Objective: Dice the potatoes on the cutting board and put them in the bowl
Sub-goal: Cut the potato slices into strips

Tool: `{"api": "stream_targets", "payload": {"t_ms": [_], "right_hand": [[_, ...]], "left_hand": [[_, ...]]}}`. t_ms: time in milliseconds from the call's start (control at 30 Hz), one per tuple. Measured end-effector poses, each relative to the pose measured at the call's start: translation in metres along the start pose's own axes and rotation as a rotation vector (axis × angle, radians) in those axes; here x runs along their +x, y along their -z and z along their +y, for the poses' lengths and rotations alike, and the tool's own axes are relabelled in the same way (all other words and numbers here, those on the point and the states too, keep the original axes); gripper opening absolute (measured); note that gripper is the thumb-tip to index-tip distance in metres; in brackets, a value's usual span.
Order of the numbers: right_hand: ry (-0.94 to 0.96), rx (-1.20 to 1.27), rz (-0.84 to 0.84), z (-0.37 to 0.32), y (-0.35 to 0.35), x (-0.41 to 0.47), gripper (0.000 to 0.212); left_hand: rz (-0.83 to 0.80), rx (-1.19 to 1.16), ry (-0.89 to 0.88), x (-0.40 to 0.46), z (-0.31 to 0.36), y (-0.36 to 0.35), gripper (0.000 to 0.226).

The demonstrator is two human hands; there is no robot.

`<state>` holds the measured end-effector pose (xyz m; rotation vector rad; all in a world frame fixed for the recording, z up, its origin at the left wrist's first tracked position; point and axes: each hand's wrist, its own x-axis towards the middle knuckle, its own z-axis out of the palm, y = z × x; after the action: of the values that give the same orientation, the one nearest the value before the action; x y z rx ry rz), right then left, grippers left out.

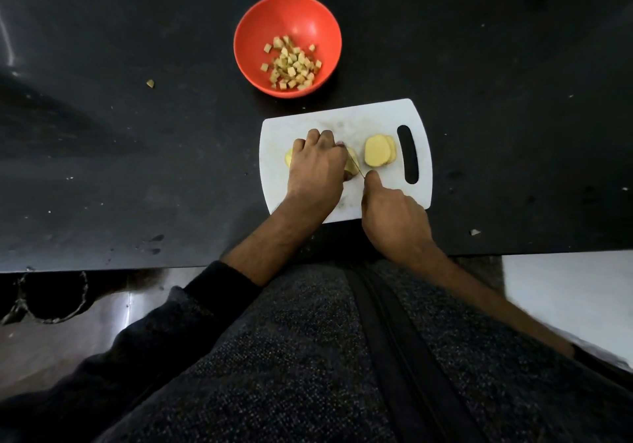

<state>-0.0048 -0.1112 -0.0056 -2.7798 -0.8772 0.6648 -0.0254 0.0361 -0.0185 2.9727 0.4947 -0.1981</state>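
Note:
A white cutting board (pixel 376 117) lies on the black counter. My left hand (pixel 317 165) curls over a peeled potato piece (pixel 352 163) and holds it down; a bit of potato (pixel 288 159) shows at its left edge. My right hand (pixel 394 216) grips a knife (pixel 356 165), forefinger along the blade's back, and the thin blade stands on the potato beside my left fingers. The handle is hidden in my fist. A stack of potato slices (pixel 378 150) lies to the right, near the board's handle slot. Behind the board, the red bowl (pixel 308 14) holds several potato dice (pixel 291 64).
A stray potato bit (pixel 150 83) lies on the black counter (pixel 137 151) to the left of the bowl, and a pale scrap (pixel 474 232) lies near the front edge at the right. The counter's front edge runs just below my wrists.

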Motion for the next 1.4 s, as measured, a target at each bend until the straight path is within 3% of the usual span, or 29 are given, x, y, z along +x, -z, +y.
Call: {"api": "stream_targets", "payload": {"t_ms": [300, 533, 667, 1133, 1400], "right_hand": [[0.024, 0.212, -0.015, 0.001, -0.008, 0.006, 0.009], [0.039, 0.219, -0.038, 0.004, -0.008, 0.008, 0.006], [0.028, 0.232, -0.058, 0.002, -0.006, 0.013, 0.016], [-0.111, 0.193, -0.305, 0.017, -0.005, -0.024, 0.011], [0.052, 0.193, -0.017, 0.008, 0.011, -0.021, 0.019]], "left_hand": [[0.006, -0.11, 0.019, -0.001, -0.003, -0.004, 0.03], [0.001, -0.171, 0.027, 0.0, -0.005, -0.005, 0.03], [-0.008, -0.178, 0.035, 0.0, -0.004, -0.006, 0.03], [0.027, -0.202, 0.07, -0.007, -0.004, -0.005, 0.042], [-0.012, -0.346, 0.113, -0.012, -0.011, 0.003, 0.066]]}}
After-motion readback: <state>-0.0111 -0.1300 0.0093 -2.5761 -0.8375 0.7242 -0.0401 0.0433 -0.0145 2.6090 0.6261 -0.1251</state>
